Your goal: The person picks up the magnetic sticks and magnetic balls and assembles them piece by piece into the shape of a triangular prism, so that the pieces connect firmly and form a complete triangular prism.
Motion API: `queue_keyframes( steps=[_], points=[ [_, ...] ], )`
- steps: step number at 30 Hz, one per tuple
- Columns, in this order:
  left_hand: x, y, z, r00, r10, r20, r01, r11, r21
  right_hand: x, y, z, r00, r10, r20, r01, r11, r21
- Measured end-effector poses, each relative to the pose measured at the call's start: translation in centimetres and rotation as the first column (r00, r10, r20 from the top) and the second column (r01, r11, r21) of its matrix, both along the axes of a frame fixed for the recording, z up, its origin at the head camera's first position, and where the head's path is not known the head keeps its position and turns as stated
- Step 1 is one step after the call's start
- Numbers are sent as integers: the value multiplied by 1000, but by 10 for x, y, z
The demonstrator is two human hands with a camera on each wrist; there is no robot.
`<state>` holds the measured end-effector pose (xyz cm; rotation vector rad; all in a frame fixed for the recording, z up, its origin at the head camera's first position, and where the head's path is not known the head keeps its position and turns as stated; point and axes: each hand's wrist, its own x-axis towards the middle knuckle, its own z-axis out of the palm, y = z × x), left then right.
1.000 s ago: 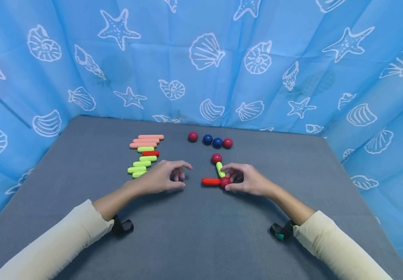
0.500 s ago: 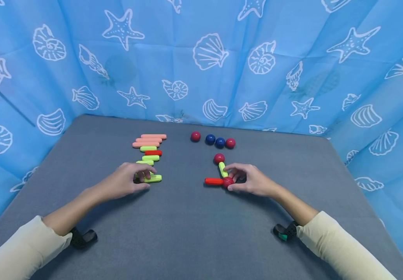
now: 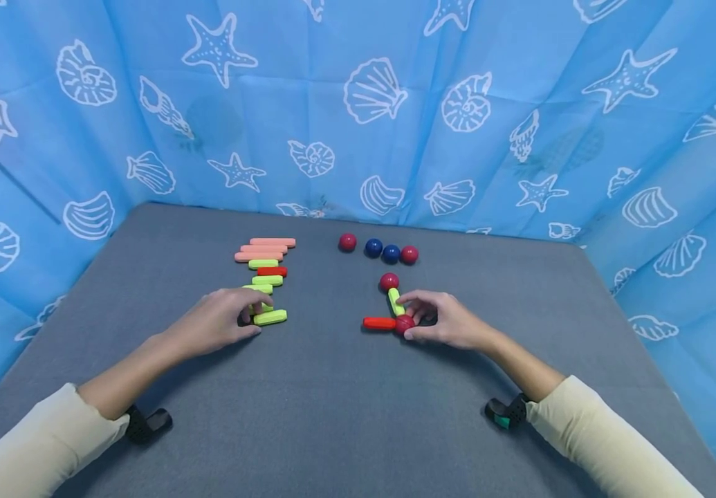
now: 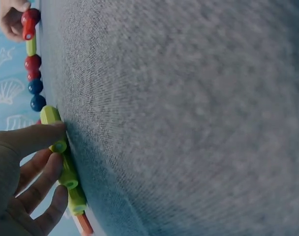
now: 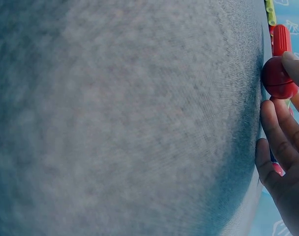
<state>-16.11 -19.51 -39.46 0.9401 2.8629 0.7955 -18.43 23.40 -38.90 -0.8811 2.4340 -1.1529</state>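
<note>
My left hand (image 3: 221,318) is at the near end of a row of sticks. Its thumb and fingers pinch the left end of the nearest yellow-green stick (image 3: 270,317), also seen in the left wrist view (image 4: 50,115). My right hand (image 3: 447,319) holds a dark red ball (image 3: 404,324) between thumb and fingers, low over the table. A red stick (image 3: 379,323) points left from that ball. A yellow-green stick (image 3: 396,301) runs from it toward another dark red ball (image 3: 389,281). In the right wrist view the thumb lies on the held ball (image 5: 278,78).
Behind the left hand lie more yellow-green sticks (image 3: 267,280), a short red stick (image 3: 272,272) and salmon sticks (image 3: 272,242). Loose balls, dark red (image 3: 348,242) and blue (image 3: 373,247), sit at the back of the grey table (image 3: 333,415). A blue shell-patterned curtain (image 3: 308,117) hangs behind.
My left hand has moved left from the middle of the table to the stick row. The nearest yellow-green stick has shifted right out of the row. The right hand stays on its ball.
</note>
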Motion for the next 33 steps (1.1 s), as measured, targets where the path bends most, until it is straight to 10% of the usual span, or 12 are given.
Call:
queue_keyframes(
  steps=[10,33],
  points=[
    [-8,21,1,999,-14,40,11,997,75,0,1,0,1000,-4,15,4,1000,6],
    [-65,134,-2,983,-74,167,9,932,363,0,0,-1,1000,-13,4,12,1000,23]
  ],
)
